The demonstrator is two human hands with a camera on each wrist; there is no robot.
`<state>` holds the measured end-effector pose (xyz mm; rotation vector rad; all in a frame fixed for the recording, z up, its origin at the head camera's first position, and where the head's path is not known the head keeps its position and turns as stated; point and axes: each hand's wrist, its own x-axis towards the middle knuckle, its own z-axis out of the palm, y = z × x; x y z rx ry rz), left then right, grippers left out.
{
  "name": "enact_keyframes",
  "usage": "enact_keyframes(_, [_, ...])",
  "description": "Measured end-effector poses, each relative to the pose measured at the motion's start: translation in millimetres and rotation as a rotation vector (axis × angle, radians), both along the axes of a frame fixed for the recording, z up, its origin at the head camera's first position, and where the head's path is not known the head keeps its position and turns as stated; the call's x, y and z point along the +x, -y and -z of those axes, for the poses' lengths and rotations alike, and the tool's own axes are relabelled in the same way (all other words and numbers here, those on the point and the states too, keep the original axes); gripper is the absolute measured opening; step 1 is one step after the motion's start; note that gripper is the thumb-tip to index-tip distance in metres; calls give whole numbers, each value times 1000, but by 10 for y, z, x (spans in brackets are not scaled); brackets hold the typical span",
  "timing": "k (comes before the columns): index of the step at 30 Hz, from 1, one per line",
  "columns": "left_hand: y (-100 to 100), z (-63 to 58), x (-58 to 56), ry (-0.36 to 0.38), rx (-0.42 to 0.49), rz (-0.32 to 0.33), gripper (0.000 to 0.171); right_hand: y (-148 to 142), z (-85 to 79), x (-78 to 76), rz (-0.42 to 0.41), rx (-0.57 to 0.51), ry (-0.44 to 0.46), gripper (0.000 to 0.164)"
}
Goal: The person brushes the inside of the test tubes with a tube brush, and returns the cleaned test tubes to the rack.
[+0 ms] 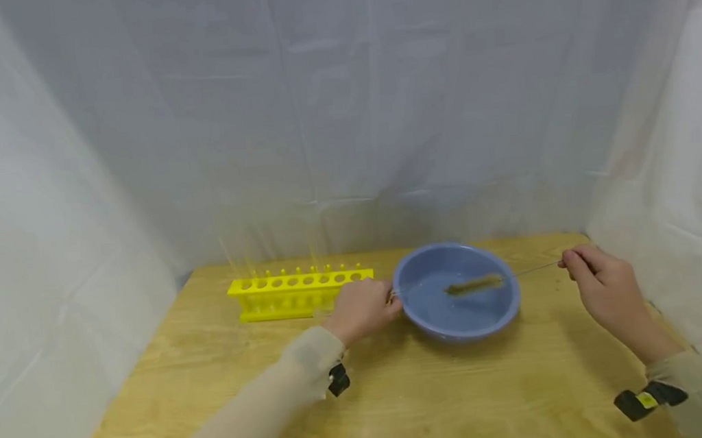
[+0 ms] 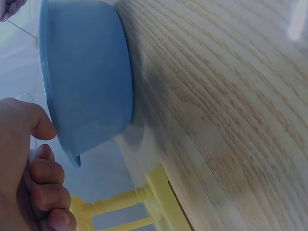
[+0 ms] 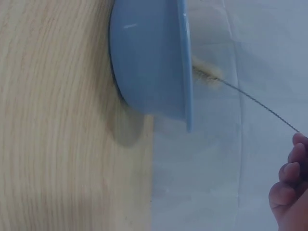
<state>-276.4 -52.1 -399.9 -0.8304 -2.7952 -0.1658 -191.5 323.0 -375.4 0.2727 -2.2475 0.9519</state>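
Note:
A test tube brush (image 1: 474, 285) with a pale bristle head is held over the blue basin (image 1: 459, 333), its bristles inside the rim. My right hand (image 1: 607, 288) pinches the far end of its thin twisted wire handle (image 3: 260, 103). On the basin's left side, my left hand (image 1: 363, 307) curls round a clear glass test tube (image 1: 322, 312), mostly hidden by the fingers. The left thumb lies close by the basin rim in the left wrist view; whether they touch I cannot tell. The tube's mouth points toward the basin.
A yellow test tube rack (image 1: 290, 314) stands left of the basin, just behind my left hand. Several faint clear tubes (image 1: 230, 257) rise from its left and middle holes. White sheeting (image 1: 342, 109) hangs behind and on both sides of the wooden table (image 1: 403, 407).

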Motion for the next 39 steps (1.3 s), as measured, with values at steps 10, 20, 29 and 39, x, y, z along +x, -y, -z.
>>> enact_keyframes(10, [-34, -9, -7, -35, 14, 5, 25, 8, 26, -48, 10, -42, -17, 25])
enact_keyframes(20, [-69, -108, -15, 8, 0, 8, 24, -17, 14, -53, 9, -80, -24, 22])
enact_keyframes(29, [-64, -152, -18, 6, -15, 17, 27, 13, -50, -24, 18, -89, 6, 23])
enact_keyframes(39, [-77, -150, -45, -6, -28, 0, 30, 13, -83, -17, 39, -107, 14, 26])
